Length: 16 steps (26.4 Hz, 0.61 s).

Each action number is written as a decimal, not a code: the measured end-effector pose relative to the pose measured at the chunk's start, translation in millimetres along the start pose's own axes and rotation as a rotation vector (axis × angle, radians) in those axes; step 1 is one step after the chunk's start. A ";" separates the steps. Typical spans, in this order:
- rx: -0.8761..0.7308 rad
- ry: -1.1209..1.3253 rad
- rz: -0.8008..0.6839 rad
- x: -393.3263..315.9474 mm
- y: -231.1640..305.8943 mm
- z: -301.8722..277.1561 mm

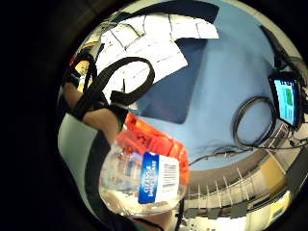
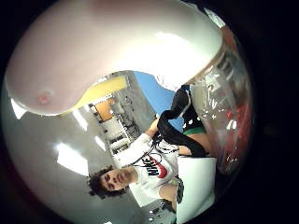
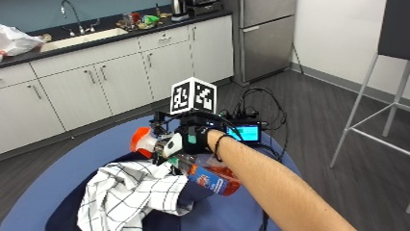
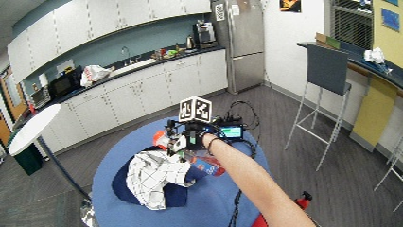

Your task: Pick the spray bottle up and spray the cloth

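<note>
Gloved right hand (image 3: 195,139) curled round clear plastic spray bottle w/ orange head (image 3: 168,144), held off blue table. Nozzle end points away; white-checked cloth over navy cloth (image 3: 137,195) lies just below-left of hand.

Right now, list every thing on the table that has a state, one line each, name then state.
spray bottle: lifted off the table, tilted, orange head toward the cabinets, clear liquid inside.
right hand: gloved, fingers curled round the bottle's neck.
checked cloth: crumpled in a heap, lying on a dark blue cloth.
dark blue cloth: spread flat on the table under the checked cloth.
small screen: lit, standing beyond the hand.
</note>
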<state>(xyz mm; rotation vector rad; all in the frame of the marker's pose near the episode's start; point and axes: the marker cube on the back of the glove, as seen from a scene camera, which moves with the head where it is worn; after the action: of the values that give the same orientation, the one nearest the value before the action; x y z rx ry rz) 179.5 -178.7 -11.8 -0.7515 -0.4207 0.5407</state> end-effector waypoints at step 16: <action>0.215 -0.107 -0.254 -41.5 43.4 -10.8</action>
<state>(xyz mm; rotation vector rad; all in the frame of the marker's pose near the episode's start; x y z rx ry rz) 139.3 -182.7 -57.6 -0.4557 -0.5397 0.3803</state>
